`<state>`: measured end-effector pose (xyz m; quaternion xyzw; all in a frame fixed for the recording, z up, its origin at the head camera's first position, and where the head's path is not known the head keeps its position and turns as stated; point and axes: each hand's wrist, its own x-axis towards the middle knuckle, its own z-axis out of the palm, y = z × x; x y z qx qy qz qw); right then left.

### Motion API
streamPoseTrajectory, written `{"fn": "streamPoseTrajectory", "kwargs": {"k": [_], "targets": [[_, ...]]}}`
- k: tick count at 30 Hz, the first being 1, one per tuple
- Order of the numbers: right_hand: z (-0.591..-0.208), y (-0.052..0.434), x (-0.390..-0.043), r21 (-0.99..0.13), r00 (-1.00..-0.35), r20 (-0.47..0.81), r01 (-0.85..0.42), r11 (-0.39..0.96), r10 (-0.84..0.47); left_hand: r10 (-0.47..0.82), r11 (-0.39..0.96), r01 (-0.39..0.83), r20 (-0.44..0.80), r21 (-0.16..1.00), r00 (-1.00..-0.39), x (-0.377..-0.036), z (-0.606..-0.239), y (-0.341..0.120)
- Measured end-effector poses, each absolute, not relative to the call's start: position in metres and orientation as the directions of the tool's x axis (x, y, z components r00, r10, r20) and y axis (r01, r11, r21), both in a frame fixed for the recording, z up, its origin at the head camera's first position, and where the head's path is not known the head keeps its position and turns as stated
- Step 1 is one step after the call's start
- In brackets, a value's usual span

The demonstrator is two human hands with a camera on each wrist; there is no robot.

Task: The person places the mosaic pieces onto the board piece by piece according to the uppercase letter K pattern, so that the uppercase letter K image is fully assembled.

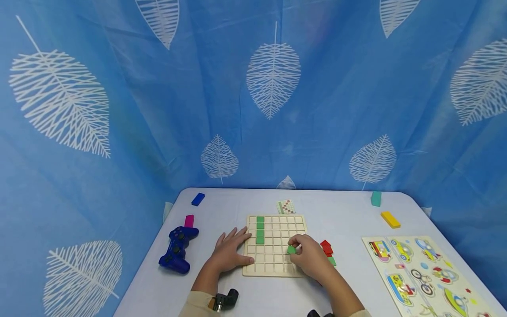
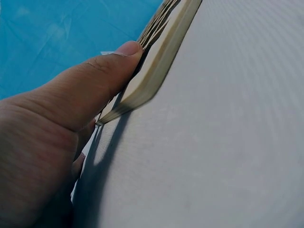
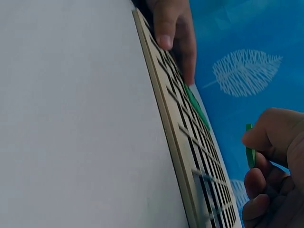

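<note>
A: What do the fingers of the right hand (image 1: 310,256) have?

B: A small, flat green tile (image 1: 292,249), pinched between thumb and forefinger, which close right up to it. In the right wrist view, the other fingers curl in below.

A: And the left hand (image 1: 231,248)?

B: Its fingers are spread and grasp nothing. The thumb rests on the near left part of the square, pale wooden grid board (image 1: 273,273); I'd say it steadies it.

A: Where exactly is the pinched tile?

B: Above the right part of the board, apart from its surface. I can't tell which square it is over.

A: So which step is this?

B: Laying a tile, I judge, with this one not yet set down. A column of green tiles (image 1: 260,226) already fills the far part of the second row of squares from the left. The next move seems to call for turning the pinched tile flat, squaring it to the ridges and letting go.

A: Farther out?

B: Red tiles (image 1: 326,247) lie on the white desk (image 1: 273,299), just beside the right hand. Beyond the board lies a small card printed with green and red squares (image 1: 286,206).
</note>
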<state>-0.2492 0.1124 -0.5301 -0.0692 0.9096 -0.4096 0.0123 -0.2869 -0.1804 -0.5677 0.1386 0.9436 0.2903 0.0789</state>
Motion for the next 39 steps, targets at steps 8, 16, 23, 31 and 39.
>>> {"fn": "streamPoseTrajectory", "kwargs": {"k": [8, 16, 23, 31, 39], "targets": [[-0.534, 0.079, -0.266, -0.756, -0.963, 0.07, -0.222, 0.616, -0.262, 0.305, 0.794, 0.215, -0.066, 0.569, -0.95, -0.288, -0.569, -0.18], [-0.543, 0.055, -0.276, -0.79, -0.938, 0.047, -0.245, 0.562, -0.342, 0.316, 0.802, 0.229, -0.066, 0.552, -0.946, -0.288, -0.569, -0.18], [-0.551, 0.041, -0.279, -0.763, -0.932, 0.022, -0.25, 0.597, -0.362, 0.319, 0.8, 0.237, -0.056, 0.551, -0.946, -0.288, -0.569, -0.181], [-0.554, 0.036, -0.281, -0.722, -0.942, 0.033, -0.253, 0.644, -0.334, 0.31, 0.803, 0.229, -0.058, 0.55, -0.949, -0.29, -0.57, -0.18], [-0.559, 0.036, -0.282, -0.689, -0.946, 0.042, -0.261, 0.676, -0.322, 0.314, 0.803, 0.237, -0.049, 0.547, -0.948, -0.29, -0.573, -0.179]]}}
